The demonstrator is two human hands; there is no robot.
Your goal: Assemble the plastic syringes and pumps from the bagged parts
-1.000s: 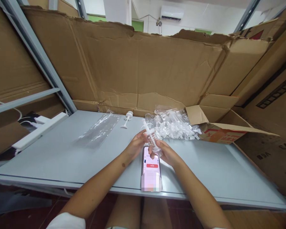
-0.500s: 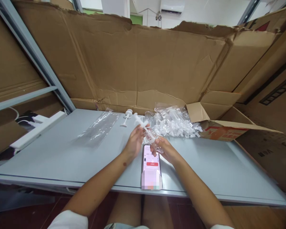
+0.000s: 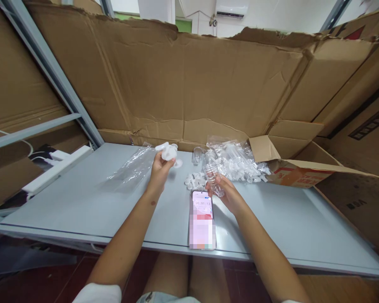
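Observation:
My left hand (image 3: 159, 170) is raised above the table left of centre, its fingers closed on a white plastic plunger (image 3: 168, 153) with a round disc end. Just behind lies another white piece, partly hidden by the held one. In my right hand (image 3: 225, 191) is a clear ridged plastic tube (image 3: 213, 176), tilted and with its far end pointing away from me. Between the hands sits a small heap of white plastic parts (image 3: 196, 181). A clear plastic cup-like piece (image 3: 196, 155) stands behind that heap.
A phone (image 3: 202, 235) showing a timer lies at the table's front edge. A clear bag of white and transparent parts (image 3: 236, 162) lies behind my right hand, beside an open carton (image 3: 298, 174). A flat clear bag (image 3: 132, 168) and a power strip (image 3: 58, 170) are on the left.
The white plunger has come out of the clear tube and moved left and away with my left hand. My right hand keeps the tube, now turned more upright.

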